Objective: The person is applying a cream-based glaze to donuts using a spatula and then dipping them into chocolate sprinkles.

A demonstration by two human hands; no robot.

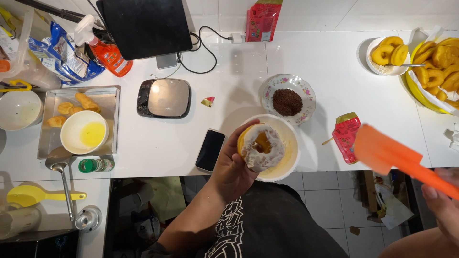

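Note:
My left hand (229,167) holds a ring doughnut (260,147) coated with white glaze, tilted up over a white bowl (292,143) of pale glaze at the counter's front edge. My right hand (442,208) grips the handle of an orange silicone spatula (387,153), lifted to the right of the bowl with its blade in the air. Behind the bowl stands a flowered dish (308,95) of chocolate sprinkles.
Plain doughnuts fill a white bowl (375,67) and a yellow paper-lined basket (416,91) at far right. Red packets (346,136), a phone (210,149), a kitchen scale (165,98), a metal tray (50,134) with a bowl of yellow liquid, a spray bottle (107,52) and a yellow spoon (36,195) lie around.

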